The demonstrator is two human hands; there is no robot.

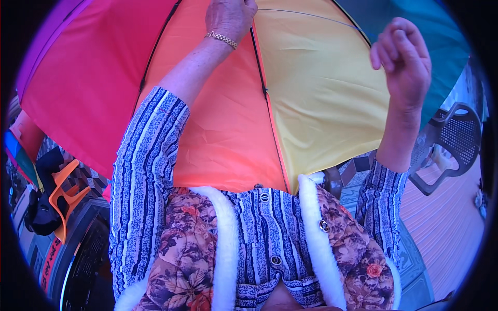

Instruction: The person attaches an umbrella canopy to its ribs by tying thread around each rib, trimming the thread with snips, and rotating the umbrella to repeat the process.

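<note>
A large open umbrella (223, 135) with pink, orange, yellow and green panels spreads before me, its inner side and dark ribs showing. My left hand (231, 18), with a gold bracelet (222, 39) on the wrist, is closed on the umbrella at the rib between the orange and yellow panels. The upper picture edge partly cuts off its fingers. A thin thread (311, 14) runs from beside that hand across the yellow panel towards my right hand (404, 59). This hand is raised over the yellow and green panels, fingers pinched. The thread's far end is lost against the dark cloth.
At the right stands a grey plastic chair (459, 137) with a perforated back. An orange plastic piece (67, 199) and a black object (44, 212) are at the left. Patterned tiles (410, 264) show below the umbrella, beside a pinkish ribbed surface (451, 223).
</note>
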